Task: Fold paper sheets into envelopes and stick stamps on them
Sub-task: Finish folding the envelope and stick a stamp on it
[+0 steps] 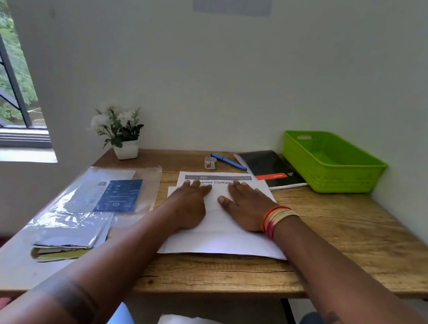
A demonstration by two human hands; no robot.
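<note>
Nearby, pen point(229, 162), stamp roll point(210, 163), notebook point(270, 168), green basket point(332, 163)

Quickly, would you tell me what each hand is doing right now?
Left hand: open, pressing flat on the white paper sheet.
Right hand: open, pressing flat on the same sheet.

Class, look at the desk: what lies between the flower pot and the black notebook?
In the head view: a small tape roll and a blue pen.

Both hands — left hand point(190, 202) and right hand point(244, 208) — lie flat on the paper sheet point(223, 238) at the middle of the worktop point(348, 237). Behind it lie a stamp roll point(210, 163), pen point(228, 161) and notebook point(270, 169); a basket point(332, 163) stands back right, a plant point(122, 134) back left, plastic sleeves point(83, 211) left.
</note>
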